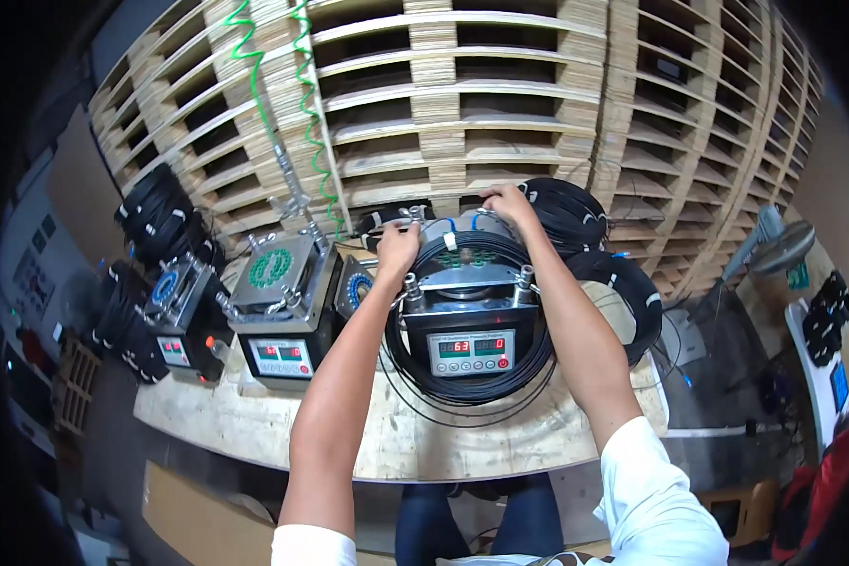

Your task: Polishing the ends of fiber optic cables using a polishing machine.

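Note:
A grey winding machine with a small red-digit display stands on the wooden bench in front of me. A large coil of thin black cable hangs around its upper body and drapes over the front. My left hand grips the coil at the machine's far left, fingers closed on the strands. My right hand holds the coil at the far right top, next to a white tie.
Two similar machines stand to the left, green coiled hoses hanging above them. Finished black cable coils lie right of the machine, more at the left. Stacked wooden pallets form the back wall. A fan stands right.

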Tool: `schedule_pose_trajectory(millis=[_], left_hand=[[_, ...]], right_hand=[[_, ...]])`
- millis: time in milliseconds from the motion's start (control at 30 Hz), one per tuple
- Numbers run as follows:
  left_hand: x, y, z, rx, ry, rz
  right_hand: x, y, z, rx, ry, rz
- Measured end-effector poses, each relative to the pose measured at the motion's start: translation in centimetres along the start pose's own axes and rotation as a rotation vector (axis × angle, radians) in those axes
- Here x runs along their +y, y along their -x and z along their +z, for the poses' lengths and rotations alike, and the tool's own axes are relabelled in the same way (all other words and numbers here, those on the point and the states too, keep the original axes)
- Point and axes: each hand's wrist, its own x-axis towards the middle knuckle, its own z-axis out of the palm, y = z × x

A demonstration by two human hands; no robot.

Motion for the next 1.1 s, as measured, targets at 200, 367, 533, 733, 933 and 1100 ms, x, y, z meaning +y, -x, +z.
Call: schedule_pose_trajectory(millis=[200,367,533,733,933,1100], left_hand=[[-4.6,-3.8,-2.6,0.137,0.133,-0.033],[-4.5,-5.1,-2.4,-0.235,0.547,-0.297],[-2.4,-7.1,-0.4,-0.127,0.575,-0.35],[-4.8,-10.9,2.0,-0.214,0.935,-0.579],[-6.1,-11.2,3.8,-0.062,1.029,-0.464],[-3.5,-9.7,5.7,-0.041,1.017,-0.354]], right_hand=[[-6.5,3.3,0.6,0.004,-0.168,-0.161],[-5.2,9.4,0.1,0.194,0.0,-0.192],[-5.8,11.6,-1.4,0.251,0.001,-0.021],[-5.9,11.5,-0.7,0.229,-0.093,-0.008],[-5.8,11.5,-0.8,0.235,-0.12,-0.005],[-4.0,11.2,-1.9,0.278,-0.106,-0.035]])
